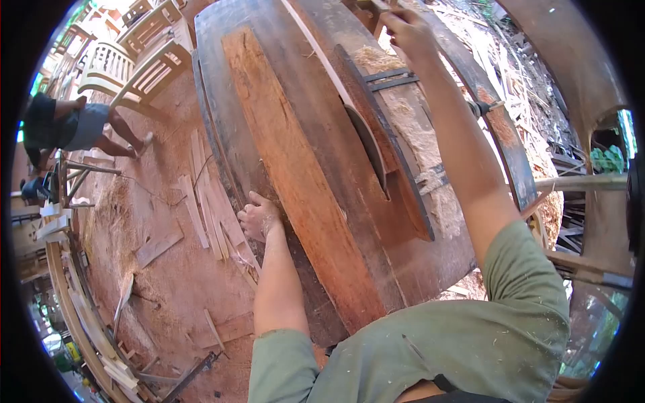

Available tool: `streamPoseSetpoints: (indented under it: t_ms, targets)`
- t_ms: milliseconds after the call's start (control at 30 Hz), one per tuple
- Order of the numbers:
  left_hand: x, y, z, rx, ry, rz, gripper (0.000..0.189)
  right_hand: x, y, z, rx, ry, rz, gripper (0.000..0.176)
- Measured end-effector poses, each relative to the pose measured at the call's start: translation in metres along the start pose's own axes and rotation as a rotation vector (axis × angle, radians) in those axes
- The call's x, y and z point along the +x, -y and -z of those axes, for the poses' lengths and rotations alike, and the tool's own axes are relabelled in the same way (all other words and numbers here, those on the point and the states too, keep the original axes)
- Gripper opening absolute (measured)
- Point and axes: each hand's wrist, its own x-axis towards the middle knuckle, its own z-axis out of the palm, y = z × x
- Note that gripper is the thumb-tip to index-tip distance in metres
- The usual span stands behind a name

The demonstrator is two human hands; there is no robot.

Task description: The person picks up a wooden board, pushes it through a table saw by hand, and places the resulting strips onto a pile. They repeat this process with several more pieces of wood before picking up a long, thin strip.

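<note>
My right hand (408, 32) reaches over the far side of the saw table (295, 74), its fingers closed on a short grey-brown piece (373, 5) cut off by the top of the view. My left hand (259, 217) rests at the table's left edge with bent fingers slightly apart, holding nothing. Beside it a long orange-brown plank (295, 161) lies lengthwise on the table. To the plank's right, a dark curved saw blade (366, 144) stands out of a slot, along a wooden fence (393, 151) with a dark edge.
Sawdust (403, 124) lies in heaps right of the fence. Thin offcuts (208, 201) litter the reddish ground at left. Wooden chairs (151, 60) stand at upper left, near another person (74, 124). Long strips of wood (77, 295) are piled at lower left.
</note>
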Motion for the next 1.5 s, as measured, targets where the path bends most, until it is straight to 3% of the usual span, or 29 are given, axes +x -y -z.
streamPoseSetpoints:
  t_ms: [33,100,133,200,233,300,333,367,467,567,800,900,1033,1233,1267,1300,1367,1400,1433,1467,1500]
  targets:
    - [0.003,-0.001,-0.003,-0.010,-0.024,0.007,0.067,0.019,-0.015,-0.026,-0.230,0.019,0.095,0.033]
    - [0.004,-0.002,-0.004,-0.003,-0.026,0.019,0.067,0.061,-0.077,-0.068,-0.381,0.202,-0.007,0.051]
    - [0.003,-0.001,-0.003,-0.007,-0.025,0.013,0.067,0.069,-0.093,-0.086,-0.374,0.220,-0.019,0.051]
    - [0.003,-0.003,-0.001,-0.004,-0.029,0.010,0.066,0.077,-0.117,-0.115,-0.852,0.337,0.073,0.064]
    - [0.002,-0.002,0.000,-0.012,-0.038,-0.006,0.065,0.073,-0.109,-0.124,-0.849,0.355,0.063,0.064]
    - [0.002,-0.001,-0.001,0.030,-0.041,-0.018,0.063,0.067,-0.075,-0.141,-1.259,0.687,-0.024,0.074]
    - [0.004,-0.002,-0.002,0.058,-0.053,-0.041,0.062,0.096,-0.137,-0.153,-1.195,0.714,0.035,0.077]
    - [0.003,-0.001,-0.002,0.069,-0.054,-0.030,0.062,0.103,-0.148,-0.157,-1.229,0.680,0.020,0.077]
    - [0.004,0.008,-0.015,0.038,-0.166,-0.109,0.059,0.110,-0.154,-0.158,-1.238,0.568,0.004,0.077]
    - [0.003,0.006,-0.010,0.018,-0.140,-0.100,0.059,0.120,-0.159,-0.162,-1.216,0.558,0.016,0.077]
    - [-0.001,0.001,0.000,0.012,-0.093,-0.082,0.058,0.124,-0.167,-0.150,-1.237,0.762,0.127,0.071]
    - [0.001,0.000,0.003,0.026,-0.094,-0.075,0.059,0.092,-0.129,-0.137,-1.223,0.869,0.114,0.065]
    - [0.001,-0.001,0.002,0.044,-0.072,-0.059,0.059,0.074,-0.111,-0.136,-1.075,0.665,-0.004,0.059]
    - [0.003,0.004,-0.004,-0.017,-0.084,-0.043,0.060,0.094,-0.088,-0.138,-1.054,0.466,0.028,0.066]
    - [0.003,0.004,-0.003,-0.019,-0.062,-0.035,0.059,0.096,-0.079,-0.134,-1.072,0.440,0.064,0.047]
    - [0.002,0.002,-0.001,-0.024,-0.040,-0.030,0.059,0.104,-0.074,-0.133,-1.078,0.420,0.074,0.047]
    - [0.004,0.002,-0.004,-0.035,-0.061,-0.035,0.059,0.125,-0.064,-0.127,-1.492,0.746,0.715,0.025]
    - [0.003,0.000,-0.001,-0.030,-0.050,-0.021,0.059,0.111,-0.035,-0.126,-1.422,0.751,0.798,0.016]
    - [0.001,-0.001,0.002,-0.026,-0.037,-0.011,0.058,0.141,-0.074,-0.133,-1.335,0.719,0.818,0.018]
    - [0.001,-0.001,0.002,-0.025,-0.042,-0.009,0.059,0.123,-0.047,-0.138,-1.433,0.750,0.865,0.018]
    - [0.000,0.000,0.002,-0.050,-0.047,-0.039,0.059,0.081,0.002,-0.142,-1.272,0.649,0.513,0.022]
